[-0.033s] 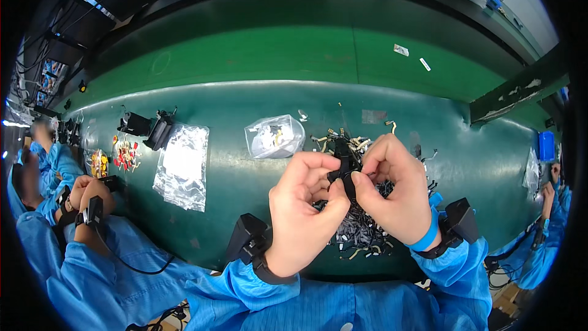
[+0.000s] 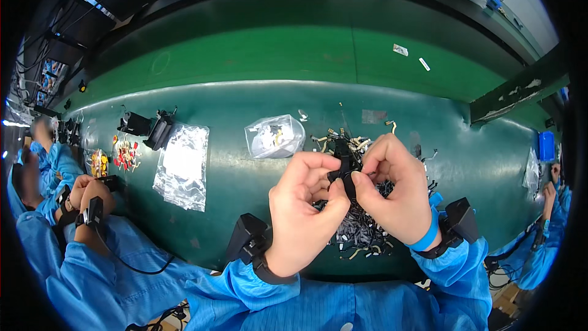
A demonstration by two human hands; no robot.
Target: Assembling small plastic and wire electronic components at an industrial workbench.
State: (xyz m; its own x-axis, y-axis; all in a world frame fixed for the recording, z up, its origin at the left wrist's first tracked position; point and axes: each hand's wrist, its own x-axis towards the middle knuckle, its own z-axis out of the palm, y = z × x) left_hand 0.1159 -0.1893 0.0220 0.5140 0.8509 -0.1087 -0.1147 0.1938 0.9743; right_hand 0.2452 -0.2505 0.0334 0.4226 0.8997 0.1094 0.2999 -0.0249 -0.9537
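A small black plastic part [image 2: 344, 162] is pinched between both hands over the green table. My left hand [image 2: 306, 211] holds its left side between thumb and fingers. From the right, my right hand [image 2: 395, 193] is closed with thumb and forefinger tips at the same part; what exactly lies in that pinch is hidden. Below and behind the hands spreads a heap of small black cables [image 2: 361, 233] with light connectors, partly covered by my fingers. Beyond my left hand sits a clear plastic bag [image 2: 275, 137] with small pale pieces in it.
Flat clear bags [image 2: 182, 168] lie to the left, near black housings [image 2: 160, 130] and small red-and-white parts [image 2: 127, 155]. Co-workers' hands [image 2: 92, 193] show at the left, others at the far right. A blue bin [image 2: 546, 146] and a dark post [image 2: 520, 89] stand on the right.
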